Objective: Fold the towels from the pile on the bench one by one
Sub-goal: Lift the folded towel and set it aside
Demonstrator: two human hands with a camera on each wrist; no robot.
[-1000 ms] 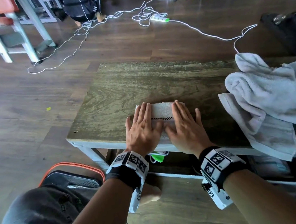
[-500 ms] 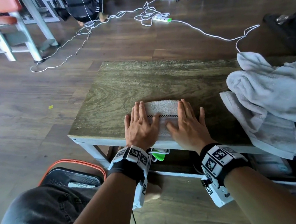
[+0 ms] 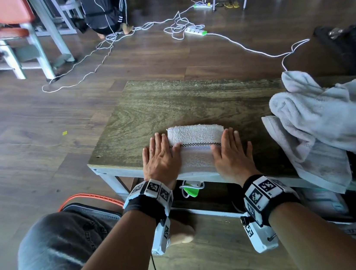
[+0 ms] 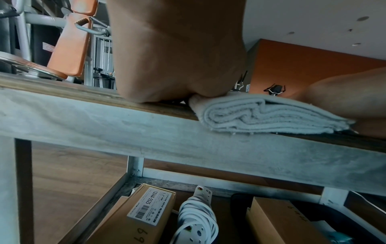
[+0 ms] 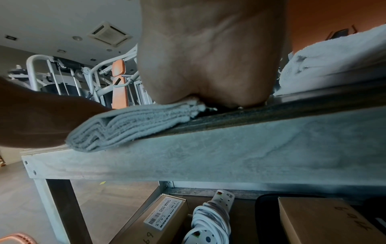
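Note:
A small folded white towel (image 3: 196, 146) with a checkered stripe lies at the near edge of the wooden bench (image 3: 168, 106). My left hand (image 3: 160, 157) lies flat with straight fingers over the towel's left end, partly on the bench top. My right hand (image 3: 231, 150) lies flat the same way over its right end. In the left wrist view the folded towel (image 4: 267, 115) shows its stacked layers under my left hand's palm (image 4: 177, 66). The right wrist view shows those layers of the towel (image 5: 129, 125) beside my right hand's palm (image 5: 208, 66). A pile of loose white towels (image 3: 329, 119) sits on the bench's right part.
One towel of the pile hangs over the bench's front edge (image 3: 325, 160). Under the bench are cardboard boxes (image 4: 146, 214) and a coiled white power strip (image 4: 198, 217). White cables (image 3: 181, 28) cross the floor beyond. Gym equipment (image 3: 12, 38) stands far left.
Both hands have slid apart along the folded towel, left hand leftward and right hand rightward, uncovering its middle. The towel has stayed in place.

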